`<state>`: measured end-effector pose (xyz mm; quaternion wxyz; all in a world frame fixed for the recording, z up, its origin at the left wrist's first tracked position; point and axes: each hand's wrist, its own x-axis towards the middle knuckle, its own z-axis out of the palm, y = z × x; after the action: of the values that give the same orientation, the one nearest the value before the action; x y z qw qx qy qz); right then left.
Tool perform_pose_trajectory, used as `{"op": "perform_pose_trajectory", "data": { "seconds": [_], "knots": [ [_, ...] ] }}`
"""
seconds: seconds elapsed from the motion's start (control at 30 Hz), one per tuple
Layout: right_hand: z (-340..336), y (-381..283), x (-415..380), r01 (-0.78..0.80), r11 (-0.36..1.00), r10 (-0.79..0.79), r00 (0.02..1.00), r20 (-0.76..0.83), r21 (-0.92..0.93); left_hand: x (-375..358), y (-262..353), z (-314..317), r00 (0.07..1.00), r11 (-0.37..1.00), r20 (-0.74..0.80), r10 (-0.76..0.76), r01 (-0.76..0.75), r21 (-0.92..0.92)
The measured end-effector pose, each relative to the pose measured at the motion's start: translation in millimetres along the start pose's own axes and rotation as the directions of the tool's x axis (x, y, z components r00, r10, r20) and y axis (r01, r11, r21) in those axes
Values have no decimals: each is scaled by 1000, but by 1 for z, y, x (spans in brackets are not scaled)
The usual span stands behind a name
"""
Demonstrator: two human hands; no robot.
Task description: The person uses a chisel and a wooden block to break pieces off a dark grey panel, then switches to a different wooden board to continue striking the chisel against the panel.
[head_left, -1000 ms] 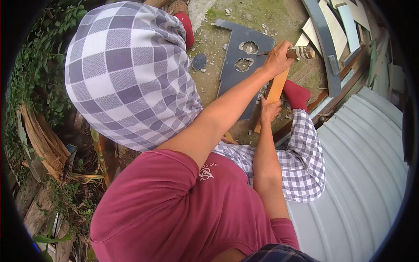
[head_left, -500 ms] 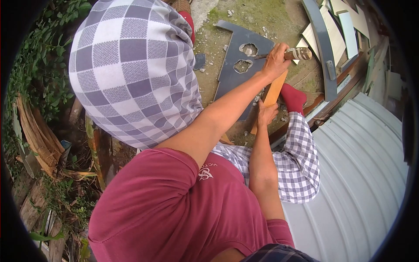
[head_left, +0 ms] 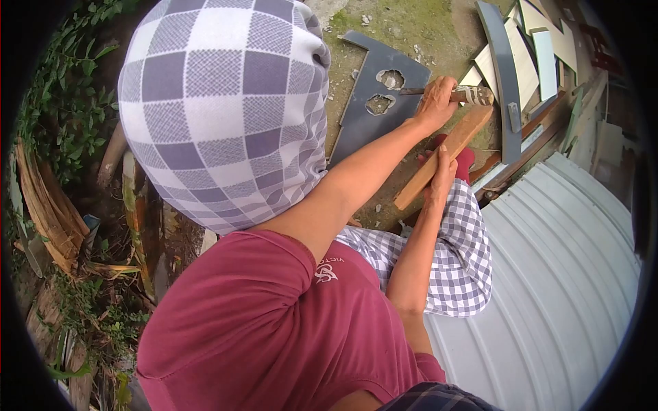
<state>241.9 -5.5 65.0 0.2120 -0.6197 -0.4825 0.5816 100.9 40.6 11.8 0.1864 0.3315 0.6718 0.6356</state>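
Note:
My left hand [head_left: 436, 106] is closed around a chisel-like tool. Its wooden handle [head_left: 478, 95], partly pale, sticks out to the right, and its dark metal shaft [head_left: 410, 91] points left over a dark grey board [head_left: 373, 72]. Two jagged holes go through that board, and the shaft's end is near the upper one. Below, my right hand [head_left: 443, 171] grips a long wooden block [head_left: 419, 183], which slants up to the right. The block's upper end lies close beside the handle; whether they touch is unclear.
Cut board pieces [head_left: 523, 61] and a long curved grey strip [head_left: 504, 82] lie at the upper right. Corrugated metal sheeting [head_left: 534, 274] is at the lower right. My checkered knee [head_left: 226, 109] fills the upper left. Plants [head_left: 68, 103] and split wood [head_left: 51, 212] are farther left.
The wooden block has swung up and to the right with my right hand, towards the handle. My left hand and the tool have barely moved. The left knee has shifted slightly right.

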Motion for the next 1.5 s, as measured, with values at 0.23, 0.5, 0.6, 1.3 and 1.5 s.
{"op": "perform_pose_trajectory", "data": {
  "seconds": [0.23,0.5,0.6,1.3,1.5],
  "knots": [
    [-24,-123,-25,392,906,-386,920,-64,161,-1,-2,9,992,999,-121,17,-12,39],
    [-21,-181,-25,242,961,-246,969,16,137,-2,-3,8,994,999,-111,-1,6,46],
    [-12,-146,-7,202,929,-122,958,258,-310,3,-4,7,991,999,-132,11,-5,44],
    [-23,-203,-19,11,992,9,987,159,-128,-5,-13,3,993,999,-109,-39,38,-11],
    [-73,-298,-25,435,875,-460,884,82,213,2,-16,7,992,999,-122,-41,42,7]
  ]
}}
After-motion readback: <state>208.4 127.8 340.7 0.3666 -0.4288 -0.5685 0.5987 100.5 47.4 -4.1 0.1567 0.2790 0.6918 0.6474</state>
